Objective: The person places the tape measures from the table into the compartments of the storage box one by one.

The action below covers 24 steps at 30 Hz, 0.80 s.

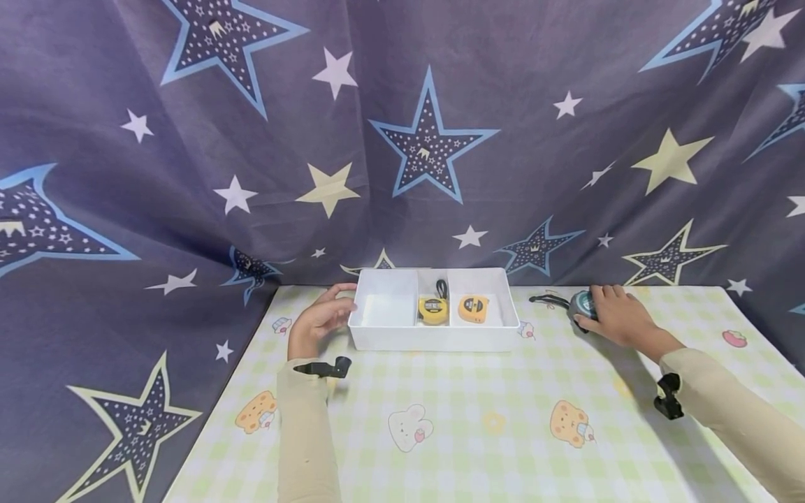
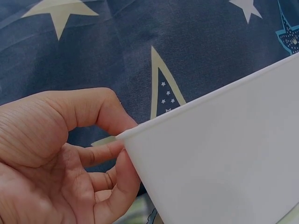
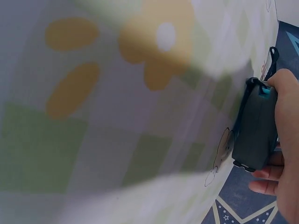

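Observation:
A white divided box [image 1: 434,340] stands at the back of the table. My left hand [image 1: 323,321] holds its left end, bent fingers [image 2: 124,182] at the corner and rim. In the middle compartment lies a yellow tape measure [image 1: 434,311] with a black wrist strap; the right compartment holds an orange tape measure [image 1: 474,309]. Off to the box's right, my right hand [image 1: 619,318] grips a dark grey and teal tape measure [image 1: 583,304] from its right side. In the right wrist view, its grey casing [image 3: 254,128] shows edge-on, close over the cloth, with fingers partly hidden behind it.
A green and white checked tablecloth [image 1: 478,391] with cartoon prints covers the table. Behind it hangs a dark curtain [image 1: 402,230] with stars, right by the box's rear. The black strap [image 1: 548,300] of the grey tape measure points left toward the box.

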Available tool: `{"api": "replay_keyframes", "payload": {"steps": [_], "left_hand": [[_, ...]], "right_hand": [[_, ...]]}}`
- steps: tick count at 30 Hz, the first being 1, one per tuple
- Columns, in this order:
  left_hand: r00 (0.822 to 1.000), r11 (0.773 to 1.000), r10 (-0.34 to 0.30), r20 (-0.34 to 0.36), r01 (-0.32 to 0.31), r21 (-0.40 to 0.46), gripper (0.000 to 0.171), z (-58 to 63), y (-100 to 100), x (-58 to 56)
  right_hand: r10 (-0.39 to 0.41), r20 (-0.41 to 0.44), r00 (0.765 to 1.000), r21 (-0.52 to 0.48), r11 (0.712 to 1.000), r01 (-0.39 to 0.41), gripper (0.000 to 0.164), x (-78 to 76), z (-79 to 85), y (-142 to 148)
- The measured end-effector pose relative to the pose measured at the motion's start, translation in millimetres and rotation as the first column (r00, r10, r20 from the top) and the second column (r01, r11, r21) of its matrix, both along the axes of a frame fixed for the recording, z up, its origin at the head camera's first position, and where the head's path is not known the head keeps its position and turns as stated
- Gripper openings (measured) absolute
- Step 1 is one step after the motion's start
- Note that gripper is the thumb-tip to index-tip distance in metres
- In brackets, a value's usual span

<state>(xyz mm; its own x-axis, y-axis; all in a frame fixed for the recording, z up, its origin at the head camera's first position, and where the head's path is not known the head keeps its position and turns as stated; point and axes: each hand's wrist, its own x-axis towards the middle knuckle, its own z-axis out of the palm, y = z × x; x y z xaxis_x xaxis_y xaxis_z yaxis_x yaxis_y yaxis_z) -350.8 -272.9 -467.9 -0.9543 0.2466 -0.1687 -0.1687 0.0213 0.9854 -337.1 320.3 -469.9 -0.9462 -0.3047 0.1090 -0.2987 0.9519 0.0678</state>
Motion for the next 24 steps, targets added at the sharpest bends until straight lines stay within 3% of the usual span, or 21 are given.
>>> {"api": "replay_keyframes", "payload": {"steps": [11, 19, 24], "left_hand": [[1.000, 0.997, -0.002, 0.011, 0.001, 0.077, 0.064, 1.0, 1, -0.9], [0.999, 0.996, -0.032, 0.033, 0.029, 0.089, 0.069, 19.1, 3, 10.4], [0.998, 0.997, -0.042, 0.035, 0.040, 0.072, 0.071, 18.3, 2, 9.4]], "right_hand": [[0.016, -0.012, 1.000, -0.022, 1.000, -0.016, 0.079, 1.3, 3.2, -5], [0.014, -0.014, 1.000, -0.034, 0.999, -0.015, 0.079, 2.1, 1.3, -6], [0.014, -0.021, 1.000, -0.044, 0.999, -0.015, 0.079, 2.6, 0.1, -8]]}}
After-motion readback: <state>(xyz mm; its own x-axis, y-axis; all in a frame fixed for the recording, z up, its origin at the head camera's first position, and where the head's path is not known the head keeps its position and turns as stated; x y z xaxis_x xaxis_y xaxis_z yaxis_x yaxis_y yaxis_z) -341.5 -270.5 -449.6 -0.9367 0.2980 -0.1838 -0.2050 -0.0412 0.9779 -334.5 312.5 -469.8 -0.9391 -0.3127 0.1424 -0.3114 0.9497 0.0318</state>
